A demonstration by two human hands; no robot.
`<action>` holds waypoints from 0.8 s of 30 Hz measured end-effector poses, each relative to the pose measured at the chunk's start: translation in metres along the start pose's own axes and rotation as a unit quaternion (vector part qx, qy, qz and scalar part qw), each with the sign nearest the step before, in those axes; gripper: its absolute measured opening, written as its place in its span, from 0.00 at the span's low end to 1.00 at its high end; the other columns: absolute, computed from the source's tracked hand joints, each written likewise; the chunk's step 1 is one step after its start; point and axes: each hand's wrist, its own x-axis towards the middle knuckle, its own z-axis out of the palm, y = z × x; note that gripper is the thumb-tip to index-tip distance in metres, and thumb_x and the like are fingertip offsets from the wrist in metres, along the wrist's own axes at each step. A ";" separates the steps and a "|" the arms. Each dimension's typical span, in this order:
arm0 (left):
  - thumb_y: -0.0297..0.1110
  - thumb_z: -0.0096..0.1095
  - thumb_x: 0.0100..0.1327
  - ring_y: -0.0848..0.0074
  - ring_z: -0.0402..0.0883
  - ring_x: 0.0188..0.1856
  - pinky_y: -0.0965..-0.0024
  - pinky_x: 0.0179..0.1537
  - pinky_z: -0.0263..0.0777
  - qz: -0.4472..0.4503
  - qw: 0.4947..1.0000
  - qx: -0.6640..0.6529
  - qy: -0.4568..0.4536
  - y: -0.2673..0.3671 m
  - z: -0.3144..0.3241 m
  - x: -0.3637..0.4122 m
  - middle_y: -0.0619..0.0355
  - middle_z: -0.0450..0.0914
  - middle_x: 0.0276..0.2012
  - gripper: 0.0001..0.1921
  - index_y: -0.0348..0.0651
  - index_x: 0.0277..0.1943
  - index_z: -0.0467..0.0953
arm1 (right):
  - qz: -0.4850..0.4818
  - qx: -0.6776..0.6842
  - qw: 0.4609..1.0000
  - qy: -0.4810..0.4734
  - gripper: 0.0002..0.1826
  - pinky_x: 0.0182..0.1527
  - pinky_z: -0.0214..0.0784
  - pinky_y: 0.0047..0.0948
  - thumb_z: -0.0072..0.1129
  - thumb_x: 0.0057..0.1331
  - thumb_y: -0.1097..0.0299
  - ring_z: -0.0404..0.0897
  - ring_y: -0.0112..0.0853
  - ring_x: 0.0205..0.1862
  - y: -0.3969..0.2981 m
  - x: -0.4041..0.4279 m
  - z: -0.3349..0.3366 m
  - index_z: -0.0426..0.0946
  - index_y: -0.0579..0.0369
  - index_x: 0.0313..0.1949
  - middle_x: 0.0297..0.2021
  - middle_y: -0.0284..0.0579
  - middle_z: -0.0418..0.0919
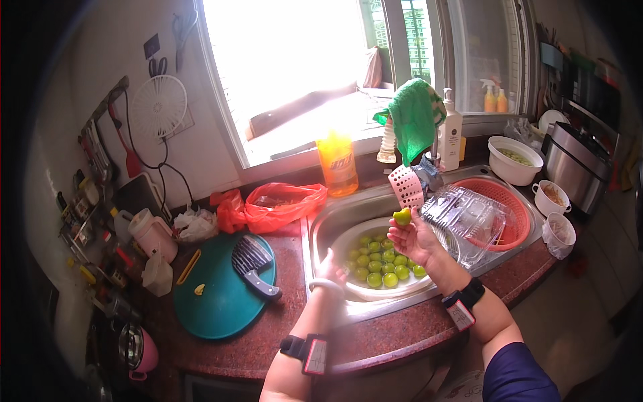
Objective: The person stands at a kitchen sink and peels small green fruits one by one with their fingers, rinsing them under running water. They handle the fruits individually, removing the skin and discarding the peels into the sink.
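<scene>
My right hand (413, 238) is raised above the sink (321, 221), holding a green fruit (402, 217) with a piece gone from it between thumb and fingers. Below it, a white basin (346, 236) in the sink holds many round green fruits (374, 279) in water. My left hand (332, 269), blurred, hovers at the basin's left rim with its fingers apart; part of its palm side is hidden. Left of the sink, a crinkle-cutting knife (256, 266) lies on a round teal cutting board (221, 306), with a small yellowish piece (199, 289) and a yellow-edged tool (189, 266).
Clear plastic containers (464, 216) lie over a red colander (517, 201) at the sink's right. A faucet draped with a green cloth (414, 118) stands behind. Red plastic bags (281, 198) and an orange bottle (337, 166) line the back; cups (551, 198) and a white bowl (515, 168) stand right.
</scene>
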 end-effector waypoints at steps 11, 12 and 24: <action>0.53 0.49 0.55 0.59 0.32 0.64 0.61 0.61 0.32 -0.001 1.000 -0.018 0.002 0.000 0.000 0.000 0.42 0.32 0.62 0.39 0.43 0.61 0.39 | 0.002 -0.017 1.000 0.010 0.29 0.43 0.54 0.28 0.37 0.57 0.37 0.70 0.28 0.37 0.001 0.001 -0.001 0.73 0.49 0.36 0.28 0.35 0.76; 0.53 0.49 0.55 0.59 0.32 0.64 0.61 0.61 0.32 0.000 1.000 -0.018 0.000 0.000 0.000 0.000 0.42 0.32 0.62 0.39 0.43 0.61 0.40 | -0.001 -0.017 1.000 0.002 0.29 0.43 0.54 0.28 0.37 0.57 0.37 0.70 0.28 0.37 0.001 0.001 -0.001 0.73 0.49 0.35 0.28 0.36 0.76; 0.55 0.48 0.55 0.60 0.33 0.64 0.62 0.61 0.34 0.004 1.000 -0.001 -0.005 0.000 0.000 -0.002 0.43 0.33 0.62 0.40 0.43 0.62 0.39 | -0.001 -0.008 1.000 0.002 0.29 0.41 0.56 0.26 0.37 0.56 0.37 0.71 0.27 0.36 0.001 0.002 -0.003 0.73 0.50 0.35 0.28 0.36 0.76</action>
